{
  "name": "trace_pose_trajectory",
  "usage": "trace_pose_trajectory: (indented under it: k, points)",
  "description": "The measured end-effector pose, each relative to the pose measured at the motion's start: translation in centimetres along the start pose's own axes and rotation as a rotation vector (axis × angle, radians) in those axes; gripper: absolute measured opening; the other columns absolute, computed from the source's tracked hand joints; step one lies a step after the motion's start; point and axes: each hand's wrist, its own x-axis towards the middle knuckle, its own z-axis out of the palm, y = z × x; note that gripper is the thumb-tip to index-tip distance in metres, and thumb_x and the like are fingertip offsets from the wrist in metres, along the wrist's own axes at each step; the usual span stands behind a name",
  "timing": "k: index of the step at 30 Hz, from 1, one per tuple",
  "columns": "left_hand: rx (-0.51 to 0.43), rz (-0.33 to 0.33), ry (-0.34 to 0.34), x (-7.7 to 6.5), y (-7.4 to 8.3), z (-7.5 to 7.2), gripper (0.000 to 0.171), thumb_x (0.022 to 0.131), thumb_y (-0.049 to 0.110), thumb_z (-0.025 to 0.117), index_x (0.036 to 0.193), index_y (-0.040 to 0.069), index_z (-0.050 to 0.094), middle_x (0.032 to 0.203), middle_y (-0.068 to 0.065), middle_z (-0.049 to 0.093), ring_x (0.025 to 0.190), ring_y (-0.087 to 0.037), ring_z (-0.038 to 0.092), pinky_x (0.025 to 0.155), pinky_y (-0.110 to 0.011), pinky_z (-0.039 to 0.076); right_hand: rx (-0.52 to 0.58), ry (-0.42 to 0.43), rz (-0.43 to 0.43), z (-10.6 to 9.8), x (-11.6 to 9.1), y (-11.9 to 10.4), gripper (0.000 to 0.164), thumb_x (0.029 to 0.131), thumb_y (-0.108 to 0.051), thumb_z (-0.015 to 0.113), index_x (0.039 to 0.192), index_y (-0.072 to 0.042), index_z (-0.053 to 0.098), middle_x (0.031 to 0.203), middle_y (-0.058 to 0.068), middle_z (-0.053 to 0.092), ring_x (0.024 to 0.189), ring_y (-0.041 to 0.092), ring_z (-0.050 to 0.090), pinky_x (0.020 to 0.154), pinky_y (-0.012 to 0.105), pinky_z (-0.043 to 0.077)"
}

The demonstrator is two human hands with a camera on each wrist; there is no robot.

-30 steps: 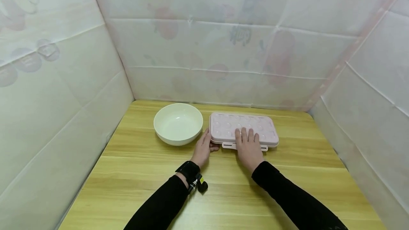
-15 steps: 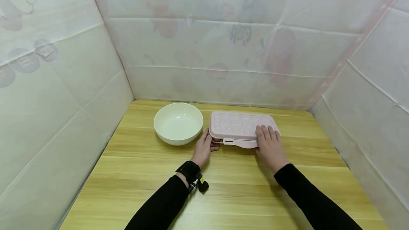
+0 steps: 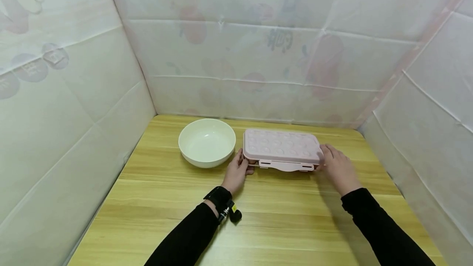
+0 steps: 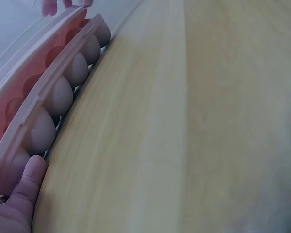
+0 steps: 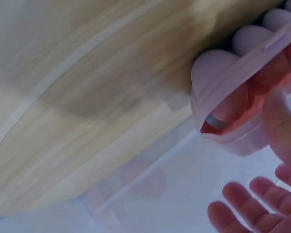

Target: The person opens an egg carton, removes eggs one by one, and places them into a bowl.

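Note:
A pink egg box lies on the table, its lid raised a little along the front so that a gap shows. Eggs sit in the tray under the lid. At the box's left front corner my left hand holds the tray, with its thumb along the front. My right hand is at the right end; its thumb is at the gap by the lid's edge, and the other fingers hang apart from the box. A front latch flap hangs loose.
Just left of the egg box stands a cream bowl with nothing visible inside. Printed sheets enclose the wooden table at the back and both sides.
My right hand has slid from the middle of the lid to its right end. The lid's front has risen slightly and its latch flap has come loose. My left hand has stayed put.

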Motion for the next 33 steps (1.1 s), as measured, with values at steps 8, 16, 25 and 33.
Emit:
trace_pose_trajectory:
  k: [8,16,25,33]
  points:
    - [0.028,0.020,0.000,0.0,-0.2,0.0,0.062,0.115,0.015,0.042,0.170,0.003,0.017,0.158,-0.027,0.053,0.108,-0.035,0.076,0.089,-0.035,0.066,0.055,0.020,-0.021,-0.4,0.4,1.1,0.054,0.089,-0.004,0.084,0.136,0.010,0.060,0.123,0.036,0.070,0.106,0.052,0.071,0.088,0.061,0.060]
    - [0.033,0.046,0.005,-0.1,-0.3,-0.1,0.062,0.115,0.015,0.044,0.170,0.003,0.019,0.151,-0.029,0.058,0.107,-0.041,0.075,0.092,-0.043,0.065,0.053,0.061,-0.009,-1.2,0.7,1.1,0.046,0.090,-0.008,0.084,0.128,0.010,0.066,0.115,0.034,0.072,0.095,0.049,0.073,0.078,0.059,0.061]
    - [0.049,0.045,0.021,0.0,-0.2,0.0,0.062,0.114,0.014,0.044,0.169,0.001,0.020,0.148,-0.029,0.061,0.104,-0.036,0.077,0.088,-0.037,0.065,0.075,0.044,0.076,-1.6,1.0,1.8,0.039,0.101,-0.015,0.074,0.130,0.010,0.066,0.115,0.034,0.072,0.090,0.049,0.072,0.073,0.061,0.058]
    - [0.052,0.045,0.027,0.1,-0.3,0.1,0.062,0.113,0.013,0.044,0.169,0.001,0.021,0.153,-0.029,0.057,0.102,-0.032,0.076,0.087,-0.035,0.065,0.213,-0.042,0.241,-2.0,2.6,2.5,0.052,0.115,-0.033,0.051,0.143,0.010,0.056,0.122,0.033,0.071,0.093,0.049,0.071,0.075,0.061,0.055]
